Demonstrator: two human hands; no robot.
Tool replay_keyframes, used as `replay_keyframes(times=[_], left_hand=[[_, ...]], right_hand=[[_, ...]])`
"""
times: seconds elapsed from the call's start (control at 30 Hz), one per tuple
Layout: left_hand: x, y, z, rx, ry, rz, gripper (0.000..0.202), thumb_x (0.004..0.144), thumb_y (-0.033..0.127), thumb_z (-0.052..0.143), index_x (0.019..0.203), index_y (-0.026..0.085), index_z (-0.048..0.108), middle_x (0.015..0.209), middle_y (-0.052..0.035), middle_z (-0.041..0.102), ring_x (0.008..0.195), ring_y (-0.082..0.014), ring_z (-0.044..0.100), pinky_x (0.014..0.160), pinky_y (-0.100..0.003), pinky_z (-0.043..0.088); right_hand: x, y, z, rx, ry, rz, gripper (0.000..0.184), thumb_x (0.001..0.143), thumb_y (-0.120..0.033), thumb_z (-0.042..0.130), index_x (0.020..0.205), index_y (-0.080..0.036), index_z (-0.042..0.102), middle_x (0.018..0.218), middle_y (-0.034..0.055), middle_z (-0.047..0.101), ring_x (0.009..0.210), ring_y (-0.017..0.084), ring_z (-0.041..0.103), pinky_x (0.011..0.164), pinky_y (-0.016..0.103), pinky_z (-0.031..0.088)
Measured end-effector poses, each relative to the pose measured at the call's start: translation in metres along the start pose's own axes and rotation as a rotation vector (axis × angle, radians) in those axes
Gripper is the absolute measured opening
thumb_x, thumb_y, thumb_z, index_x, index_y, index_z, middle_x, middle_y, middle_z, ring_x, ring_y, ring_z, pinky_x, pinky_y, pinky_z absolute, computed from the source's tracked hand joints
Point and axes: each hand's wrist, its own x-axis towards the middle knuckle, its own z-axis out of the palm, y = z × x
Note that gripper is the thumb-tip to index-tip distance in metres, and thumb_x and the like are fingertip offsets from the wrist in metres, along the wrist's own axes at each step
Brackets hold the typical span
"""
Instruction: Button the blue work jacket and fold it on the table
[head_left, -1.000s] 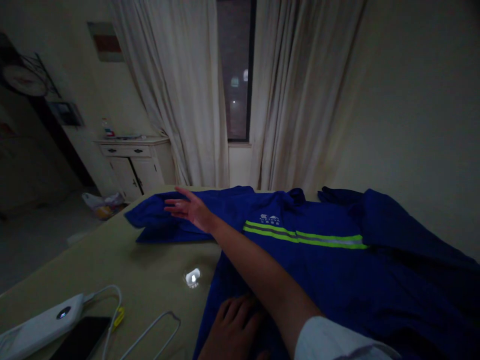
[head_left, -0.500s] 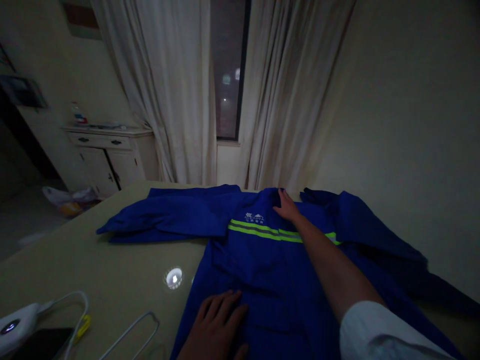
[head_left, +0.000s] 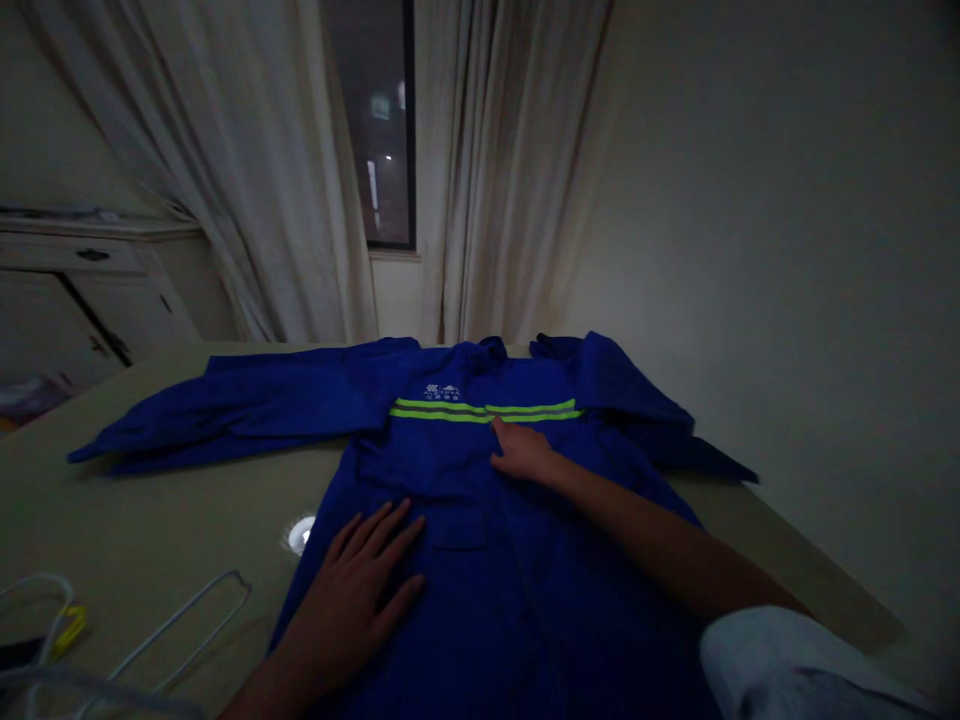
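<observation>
A blue work jacket (head_left: 517, 560) with a yellow-green reflective band (head_left: 484, 409) lies spread on a beige table (head_left: 172, 520), one sleeve stretched out to the left (head_left: 225, 405). My left hand (head_left: 360, 585) rests flat on the jacket's lower left front, fingers spread. My right hand (head_left: 521, 455) lies flat on the chest just below the reflective band, fingers extended. Neither hand holds anything.
A small round white light (head_left: 301, 533) sits on the table beside the jacket. A white wire hanger (head_left: 187, 625) and white and yellow cables (head_left: 45, 615) lie at the near left. Curtains (head_left: 480, 170), a window and a white cabinet (head_left: 90, 290) stand behind.
My right hand drew back from the left sleeve, across the collar, to the chest below the band. My left hand stayed flat on the jacket. The view turned right.
</observation>
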Motion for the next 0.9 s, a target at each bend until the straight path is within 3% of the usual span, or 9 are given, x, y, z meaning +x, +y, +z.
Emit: replay_keyframes(times=[0.1,0.23,0.33,0.5,0.6,0.73,0.83,0.9], left_hand=[[-0.002,-0.003,0.004,0.04,-0.01,0.018,0.066,0.104,0.059,0.048,0.165,0.043,0.029,0.169,0.0014,0.038,0.153,-0.0289,0.043,0.127,-0.057,0.031],[-0.008,-0.006,0.005,0.06,-0.045,0.015,0.067,0.104,0.062,0.045,0.165,0.044,0.025,0.17,0.0021,0.035,0.155,-0.0292,0.039,0.126,-0.059,0.031],[-0.011,-0.007,0.005,0.056,-0.072,0.008,0.068,0.104,0.063,0.043,0.166,0.044,0.022,0.171,0.0028,0.032,0.157,-0.03,0.035,0.126,-0.061,0.03],[-0.019,-0.001,0.001,0.056,-0.123,-0.007,0.066,0.105,0.063,0.04,0.165,0.044,0.022,0.172,0.0029,0.028,0.159,-0.0298,0.031,0.128,-0.06,0.027],[-0.031,0.008,-0.003,0.06,-0.13,-0.004,0.066,0.106,0.062,0.038,0.166,0.042,0.021,0.172,0.0015,0.028,0.159,-0.0294,0.031,0.128,-0.058,0.027],[-0.052,0.02,-0.008,0.066,-0.087,0.018,0.067,0.105,0.06,0.042,0.166,0.042,0.019,0.173,0.0009,0.029,0.159,-0.0292,0.032,0.129,-0.056,0.026],[-0.061,0.025,-0.012,0.073,-0.087,0.021,0.066,0.105,0.057,0.043,0.165,0.043,0.021,0.172,0.0007,0.032,0.157,-0.0295,0.036,0.128,-0.056,0.03],[-0.063,0.025,-0.013,0.075,-0.106,0.028,0.065,0.105,0.057,0.043,0.165,0.043,0.025,0.171,0.0002,0.034,0.155,-0.0306,0.039,0.126,-0.056,0.033]], right_hand=[[-0.015,0.016,-0.006,0.068,0.015,0.068,0.057,0.081,-0.02,0.069,0.136,-0.019,0.055,0.114,0.0149,0.075,0.1,0.03,0.072,0.081,0.034,0.049],[-0.016,0.04,-0.012,0.174,0.033,0.08,0.046,0.085,-0.013,0.064,0.13,-0.02,0.056,0.096,0.0032,0.076,0.087,0.019,0.072,0.073,0.023,0.049],[-0.023,0.047,-0.008,0.202,0.065,0.144,0.042,0.088,-0.008,0.057,0.128,-0.017,0.056,0.091,0.0028,0.075,0.079,0.017,0.071,0.068,0.022,0.049],[-0.049,0.036,-0.002,0.151,0.143,0.135,0.047,0.09,-0.007,0.053,0.136,-0.02,0.055,0.117,0.0096,0.072,0.105,0.023,0.07,0.088,0.029,0.051],[-0.063,0.023,-0.003,0.113,0.123,0.124,0.042,0.092,-0.007,0.052,0.128,-0.024,0.064,0.13,0.0114,0.067,0.114,0.025,0.068,0.095,0.034,0.05],[-0.068,0.007,-0.004,0.071,0.094,0.218,0.025,0.099,-0.025,0.055,0.116,-0.019,0.072,0.135,0.0184,0.063,0.112,0.03,0.07,0.091,0.039,0.053],[-0.071,-0.004,-0.002,0.037,0.105,0.241,0.042,0.095,-0.052,0.064,0.116,-0.016,0.073,0.132,0.0197,0.065,0.117,0.033,0.068,0.091,0.039,0.055],[-0.076,-0.01,0.003,-0.012,0.144,0.223,0.049,0.094,-0.056,0.066,0.12,-0.015,0.072,0.129,0.0194,0.067,0.119,0.034,0.067,0.091,0.039,0.056]])
